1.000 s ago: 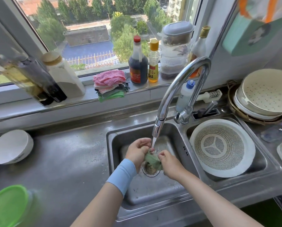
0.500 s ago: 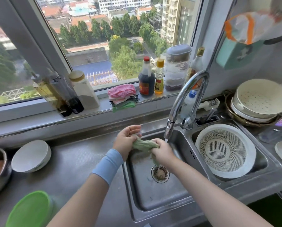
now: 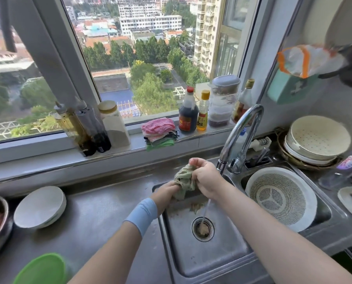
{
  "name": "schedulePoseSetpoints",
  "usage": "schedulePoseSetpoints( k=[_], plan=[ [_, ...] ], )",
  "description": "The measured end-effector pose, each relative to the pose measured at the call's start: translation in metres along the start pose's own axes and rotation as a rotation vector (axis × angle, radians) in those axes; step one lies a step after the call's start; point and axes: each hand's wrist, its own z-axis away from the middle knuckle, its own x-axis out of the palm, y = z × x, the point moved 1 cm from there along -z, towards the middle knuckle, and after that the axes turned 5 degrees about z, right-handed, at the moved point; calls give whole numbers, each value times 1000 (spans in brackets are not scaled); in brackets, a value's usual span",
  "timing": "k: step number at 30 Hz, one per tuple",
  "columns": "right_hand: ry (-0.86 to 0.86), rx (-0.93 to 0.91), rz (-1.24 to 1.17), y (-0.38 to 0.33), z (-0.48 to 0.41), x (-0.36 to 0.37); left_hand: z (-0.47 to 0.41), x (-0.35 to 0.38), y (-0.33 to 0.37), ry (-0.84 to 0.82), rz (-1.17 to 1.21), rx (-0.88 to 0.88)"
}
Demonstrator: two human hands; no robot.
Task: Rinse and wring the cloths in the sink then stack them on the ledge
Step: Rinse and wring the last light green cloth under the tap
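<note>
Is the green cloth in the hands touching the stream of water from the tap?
Apart. The head view shows the stream falling right of the right hand, clear of the green cloth.

Home kitchen, high in a flat. Steel double sink (image 3: pixel 203 261) with tap (image 3: pixel 240 130); colander (image 3: pixel 281 197) in right basin; sauce bottles (image 3: pixel 188 111) and folded cloths (image 3: pixel 158 134) on window ledge (image 3: pixel 48 158); bowls (image 3: pixel 40 206) on steel surface (image 3: pixel 101 218); rooftops and tower blocks beyond.
</note>
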Motion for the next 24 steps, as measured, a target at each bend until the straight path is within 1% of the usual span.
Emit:
schedulePoseSetpoints(
  k=[1, 2, 4, 5, 6, 7, 8, 10, 11, 13, 15, 16, 17, 18, 20, 21, 22, 24],
  plan=[
    [7, -28, 32, 1, 1, -1, -2, -4, 2, 11, 138, -58],
    [28, -62, 92, 4, 1, -3, -2, -6, 4, -21, 311, -111],
    [73, -107, 136, 10, 5, -1, -2, -5, 8, -191, 560, -166],
    [83, -124, 127, 12, 7, 2, 2, 0, 13, -276, 632, -158],
    [89, -142, 145, 14, 10, 6, 4, 7, 17, -319, 688, -143],
    [75, -171, 171, 15, 10, 10, 6, 13, 21, -314, 737, -130],
    [36, -203, 225, 16, 11, 12, 6, 18, 25, -272, 789, -115],
    [-109, -234, 332, 14, 15, 12, -1, 19, 27, -115, 804, -90],
    [-138, -244, 393, 12, 18, 8, -5, 14, 28, -67, 759, -91],
    [-43, -337, 567, 7, 24, -5, -8, 3, 30, -49, 586, -129],
    [109, -527, 699, -2, 31, -17, -6, -8, 33, -42, 409, -159],
    [129, -655, 783, -8, 32, -21, -4, -12, 36, -75, 313, -151],
    [84, -788, 899, -11, 32, -23, -1, -16, 40, -143, 201, -133],
    [-12, -895, 1064, -10, 29, -25, 5, -17, 46, -231, 73, -114],
    [-215, -1063, 1450, -5, 19, -31, 14, -17, 56, -372, -171, -87],
    [-277, -1122, 1587, -4, 14, -32, 19, -12, 62, -428, -265, -88],
    [-298, -1174, 1663, -6, 11, -31, 24, -6, 66, -472, -330, -96],
    [-245, -1303, 1735, -15, 10, -26, 31, 5, 73, -526, -394, -122]
  ],
)
